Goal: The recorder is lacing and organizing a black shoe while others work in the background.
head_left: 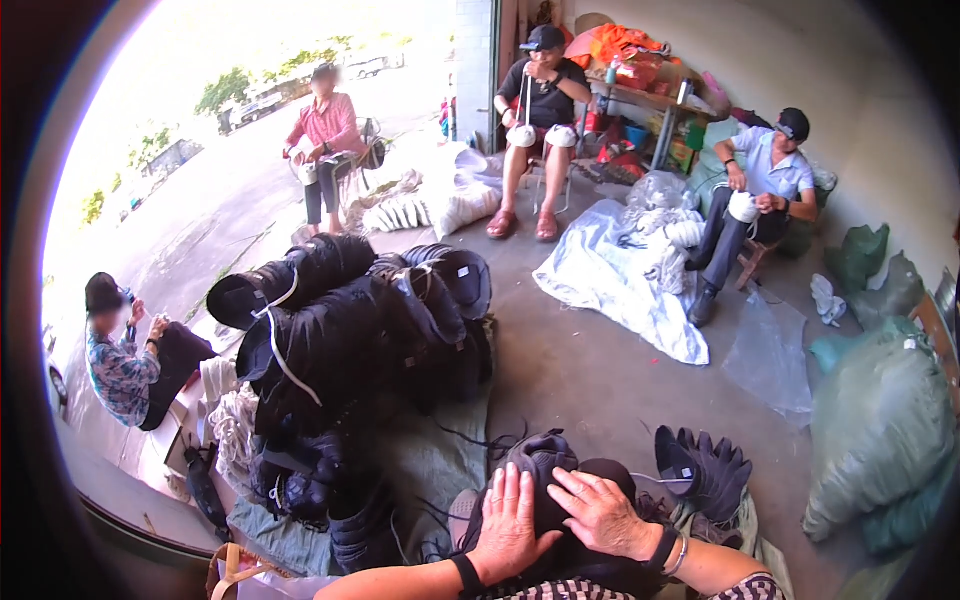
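Note:
On my lap lies a dark, rounded cloth piece (548, 512), perhaps a cap; its exact kind is unclear. My left hand (508, 528) rests on its left side with the fingers stretched upward. From the right, my right hand (608, 515) leans over it, fingers apart and tips touching the cloth. Neither hand grips anything. Just right of them sits a small nested stack of dark cloth pieces (705, 470). A large pile of similar nested dark pieces (345, 325), some tied with white strips, rises ahead to the left.
White cord bundles (236, 425) lie beyond the pile. A white sheet (600, 280) with white material covers floor ahead. Green sacks (880, 430) stand right. Several people sit working farther off, one (765, 185) with a white piece. A cluttered table (640, 95) stands behind.

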`<state>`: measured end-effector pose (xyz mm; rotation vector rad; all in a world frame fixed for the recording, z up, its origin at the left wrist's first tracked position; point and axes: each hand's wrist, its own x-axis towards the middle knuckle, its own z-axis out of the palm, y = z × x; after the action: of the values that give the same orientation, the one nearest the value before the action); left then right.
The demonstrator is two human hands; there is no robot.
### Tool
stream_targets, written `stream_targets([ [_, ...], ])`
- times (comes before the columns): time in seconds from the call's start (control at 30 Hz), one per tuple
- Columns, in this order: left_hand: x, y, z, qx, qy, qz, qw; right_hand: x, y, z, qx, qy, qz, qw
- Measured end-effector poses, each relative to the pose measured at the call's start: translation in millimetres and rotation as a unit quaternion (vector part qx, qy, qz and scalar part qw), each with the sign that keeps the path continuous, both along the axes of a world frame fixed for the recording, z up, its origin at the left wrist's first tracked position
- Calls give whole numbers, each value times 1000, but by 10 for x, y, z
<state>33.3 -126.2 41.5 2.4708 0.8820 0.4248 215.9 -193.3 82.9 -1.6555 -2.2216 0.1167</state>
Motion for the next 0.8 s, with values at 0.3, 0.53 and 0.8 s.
stream_targets([
  [0.3, 108, 63, -33, -11, -28, -23, 999, 27, 168, 144, -52, -17, -17, 998],
  [0.53, 48, 40, -42, -17, -14, -30, 999, 130, 397, 161, -108, -11, 55, 993],
  [0.8, 117, 123, 40, 5, 45, -36, 998, 148, 431, 40, -109, 20, 36, 993],
])
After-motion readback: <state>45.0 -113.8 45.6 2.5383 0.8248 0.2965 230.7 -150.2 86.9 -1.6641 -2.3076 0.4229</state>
